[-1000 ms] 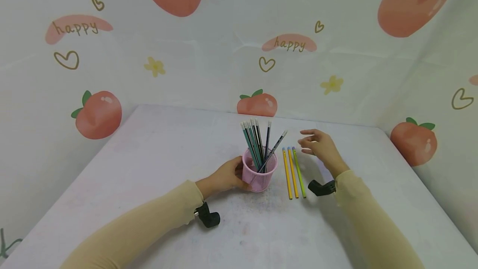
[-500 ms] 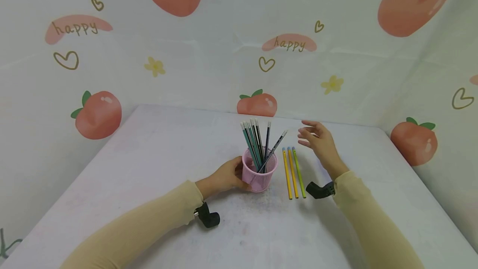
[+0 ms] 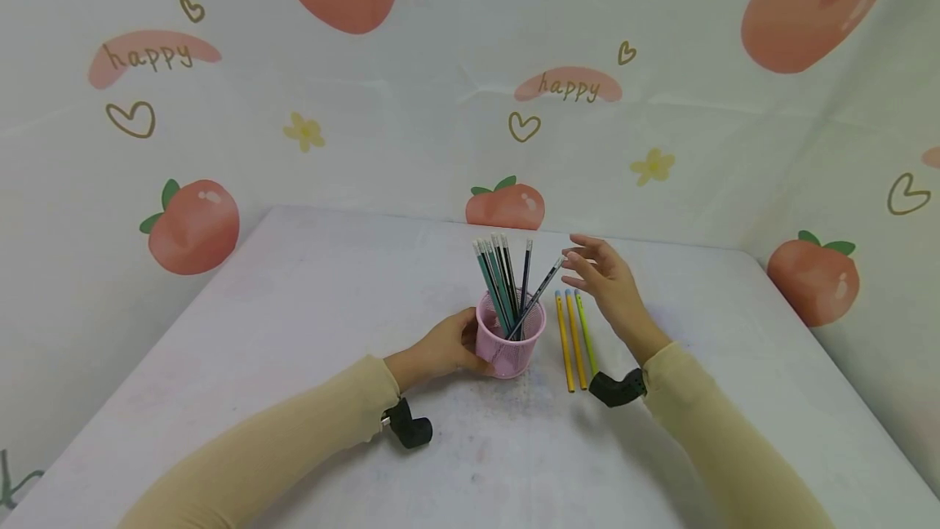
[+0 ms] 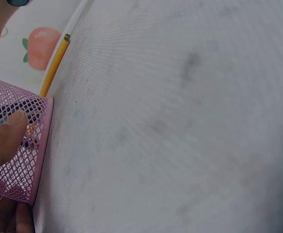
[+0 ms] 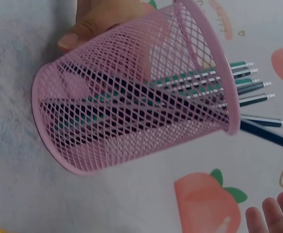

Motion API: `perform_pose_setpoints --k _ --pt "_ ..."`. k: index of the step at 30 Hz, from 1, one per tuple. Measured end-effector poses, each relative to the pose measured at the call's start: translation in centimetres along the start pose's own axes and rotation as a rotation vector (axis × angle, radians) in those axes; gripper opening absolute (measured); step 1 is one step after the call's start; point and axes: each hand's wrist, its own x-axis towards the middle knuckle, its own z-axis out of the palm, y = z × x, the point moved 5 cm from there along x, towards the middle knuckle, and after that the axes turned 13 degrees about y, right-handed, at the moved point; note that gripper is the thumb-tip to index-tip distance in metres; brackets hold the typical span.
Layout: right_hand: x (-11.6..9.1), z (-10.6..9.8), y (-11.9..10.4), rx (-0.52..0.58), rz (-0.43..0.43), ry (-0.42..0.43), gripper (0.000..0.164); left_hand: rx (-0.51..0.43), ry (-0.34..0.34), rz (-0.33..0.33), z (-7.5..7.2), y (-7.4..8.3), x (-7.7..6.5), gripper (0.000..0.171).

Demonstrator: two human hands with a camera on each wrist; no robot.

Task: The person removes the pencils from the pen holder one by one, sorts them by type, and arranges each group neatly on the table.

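Note:
My left hand [image 3: 444, 343] grips a pink mesh pencil holder [image 3: 507, 358] from its left side; in the left wrist view the thumb [image 4: 8, 138] presses the mesh. The holder stands upright on the table and has several teal and dark pencils [image 3: 495, 276] in it, white eraser ends up. One dark pencil [image 3: 538, 294] leans right over the rim. My right hand [image 3: 605, 280] is raised at that pencil's eraser end, fingers apart; whether they touch it I cannot tell. In the right wrist view, its fingertips [image 5: 272, 216] show at the lower right corner.
Two yellow pencils [image 3: 564, 341] and a green pencil [image 3: 586, 333] lie side by side on the white table [image 3: 330, 292], right of the holder and below my right forearm. A white cloth backdrop [image 3: 426, 104] with printed peaches closes off the back and sides.
My right hand first rises a little, then moves left, up to the leaning pencil's eraser end. The left hand and the pencil holder stay in place.

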Motion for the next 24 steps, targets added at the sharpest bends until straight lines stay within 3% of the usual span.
perform_pose_setpoints --k 9,24 --pt "-0.7 1.2 0.3 -0.041 0.021 -0.033 0.046 0.011 0.007 -0.001 0.0 -0.2 0.1 0.088" --pt "-1.7 2.0 1.1 -0.057 0.013 -0.052 0.029 0.015 0.007 0.003 0.0 -0.1 0.1 0.088"
